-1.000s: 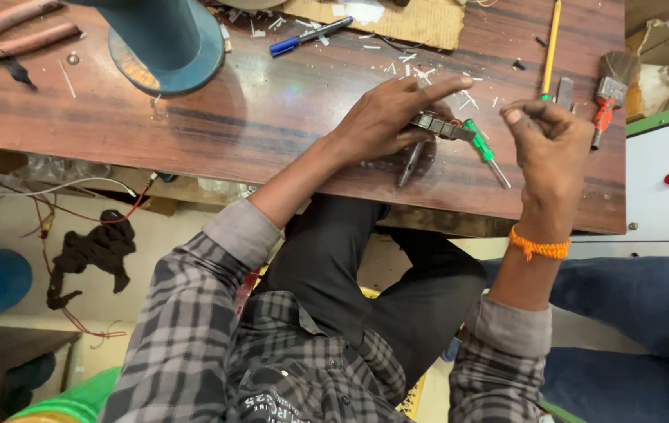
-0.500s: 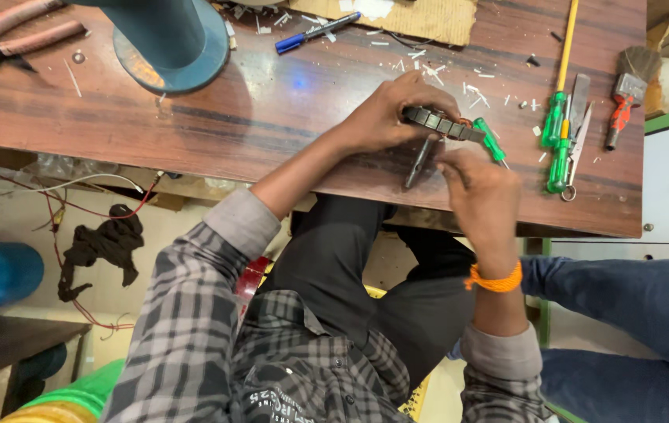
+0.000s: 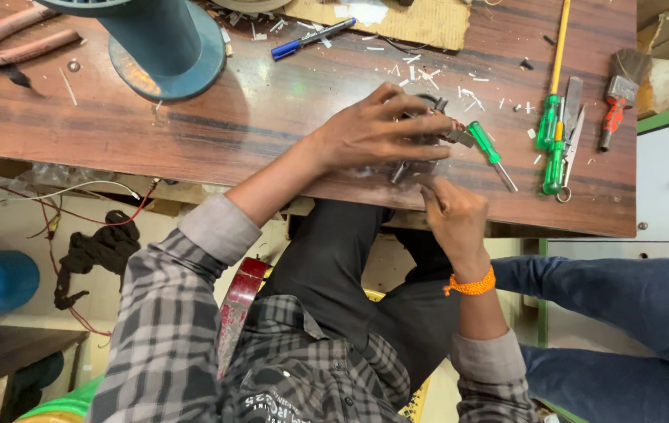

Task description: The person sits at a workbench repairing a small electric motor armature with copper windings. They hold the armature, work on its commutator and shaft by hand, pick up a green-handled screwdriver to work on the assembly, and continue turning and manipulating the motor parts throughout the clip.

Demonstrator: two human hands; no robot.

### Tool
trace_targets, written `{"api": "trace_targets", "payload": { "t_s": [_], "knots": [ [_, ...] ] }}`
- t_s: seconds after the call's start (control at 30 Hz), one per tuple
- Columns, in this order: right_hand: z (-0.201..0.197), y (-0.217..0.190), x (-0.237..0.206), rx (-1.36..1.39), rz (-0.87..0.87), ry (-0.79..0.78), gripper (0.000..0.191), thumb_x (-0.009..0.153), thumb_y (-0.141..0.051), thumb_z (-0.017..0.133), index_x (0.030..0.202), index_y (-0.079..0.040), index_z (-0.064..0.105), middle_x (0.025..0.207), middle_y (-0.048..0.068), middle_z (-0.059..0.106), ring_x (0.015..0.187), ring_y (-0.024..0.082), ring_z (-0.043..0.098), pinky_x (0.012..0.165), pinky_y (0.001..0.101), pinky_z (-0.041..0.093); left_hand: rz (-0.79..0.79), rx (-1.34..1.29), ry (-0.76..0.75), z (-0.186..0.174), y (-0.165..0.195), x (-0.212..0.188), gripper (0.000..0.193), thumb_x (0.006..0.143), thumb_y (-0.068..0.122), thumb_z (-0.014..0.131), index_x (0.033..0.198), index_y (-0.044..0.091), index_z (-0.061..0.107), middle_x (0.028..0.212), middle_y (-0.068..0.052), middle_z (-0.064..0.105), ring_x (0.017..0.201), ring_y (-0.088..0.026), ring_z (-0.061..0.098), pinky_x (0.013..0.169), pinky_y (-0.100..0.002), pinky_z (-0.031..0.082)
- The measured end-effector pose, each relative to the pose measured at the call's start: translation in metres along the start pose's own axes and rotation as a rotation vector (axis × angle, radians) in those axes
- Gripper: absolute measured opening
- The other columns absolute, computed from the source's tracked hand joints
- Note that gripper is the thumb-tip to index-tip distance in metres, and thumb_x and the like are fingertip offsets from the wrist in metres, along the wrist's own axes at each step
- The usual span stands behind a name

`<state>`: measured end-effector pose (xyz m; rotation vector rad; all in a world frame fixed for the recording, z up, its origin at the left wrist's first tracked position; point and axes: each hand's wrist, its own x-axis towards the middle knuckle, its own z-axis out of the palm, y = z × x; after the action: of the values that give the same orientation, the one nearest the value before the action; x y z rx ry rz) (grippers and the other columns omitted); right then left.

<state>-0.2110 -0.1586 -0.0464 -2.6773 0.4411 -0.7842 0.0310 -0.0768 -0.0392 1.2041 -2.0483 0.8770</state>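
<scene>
My left hand (image 3: 377, 129) lies over a small dark metal part (image 3: 438, 135) on the wooden table (image 3: 272, 125), fingers curled around it. Just below it, at the table's front edge, my right hand (image 3: 452, 215) pinches the part's lower edge with thumb and fingertips; most of the part is hidden under my fingers. A small green-handled screwdriver (image 3: 489, 150) lies on the table just right of the part, with no hand on it.
Two longer green screwdrivers (image 3: 549, 133), a metal blade and a paintbrush (image 3: 620, 90) lie at the right. A teal spool (image 3: 164, 47), a blue pen (image 3: 311, 37), cardboard (image 3: 397, 19) and red-handled pliers (image 3: 5, 43) sit further back. Another person's blue-trousered leg (image 3: 624, 298) is beside me.
My right hand has let go of the small green screwdriver, dropped from the right of the part to its lower edge, and now pinches it. My left hand stayed on the part.
</scene>
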Motion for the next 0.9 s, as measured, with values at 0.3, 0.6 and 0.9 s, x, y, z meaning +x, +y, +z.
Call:
{"api": "trace_targets", "payload": {
  "t_s": [0.3, 0.6, 0.9],
  "knots": [
    [-0.055, -0.030, 0.009, -0.006, 0.204, -0.085, 0.017, 0.094, -0.009, 0.076, 0.111, -0.009, 0.078, 0.070, 0.016, 0.061, 0.056, 0.026, 0.060, 0.056, 0.0383, 0.046, -0.010, 0.046, -0.021, 0.006, 0.010, -0.010, 0.021, 0.097, 0.027, 0.068, 0.115, 0.027, 0.076, 0.135, 0.011, 0.060, 0.110, -0.016, 0.058, 0.088, -0.032, 0.049],
    [-0.038, -0.022, 0.089, -0.022, 0.188, 0.071, 0.004, 0.097, -0.008, 0.078, 0.101, -0.007, 0.078, 0.061, 0.010, 0.051, 0.052, 0.017, 0.047, 0.051, 0.0362, 0.036, -0.850, -0.606, 0.296, 0.022, 0.060, -0.003, 0.016, 0.086, 0.014, 0.083, 0.099, 0.010, 0.074, 0.095, -0.004, 0.062, 0.082, -0.020, 0.067, 0.071, -0.033, 0.054],
    [-0.032, 0.010, 0.118, 0.527, 0.475, -0.120, 0.009, 0.096, -0.009, 0.075, 0.101, -0.002, 0.077, 0.074, -0.007, 0.067, 0.062, -0.001, 0.057, 0.052, 0.0205, 0.043, -1.384, -1.278, 0.654, 0.053, 0.086, 0.002, 0.014, 0.091, 0.012, 0.077, 0.088, 0.000, 0.070, 0.091, -0.002, 0.066, 0.071, -0.008, 0.067, 0.062, -0.024, 0.053]
  ]
}}
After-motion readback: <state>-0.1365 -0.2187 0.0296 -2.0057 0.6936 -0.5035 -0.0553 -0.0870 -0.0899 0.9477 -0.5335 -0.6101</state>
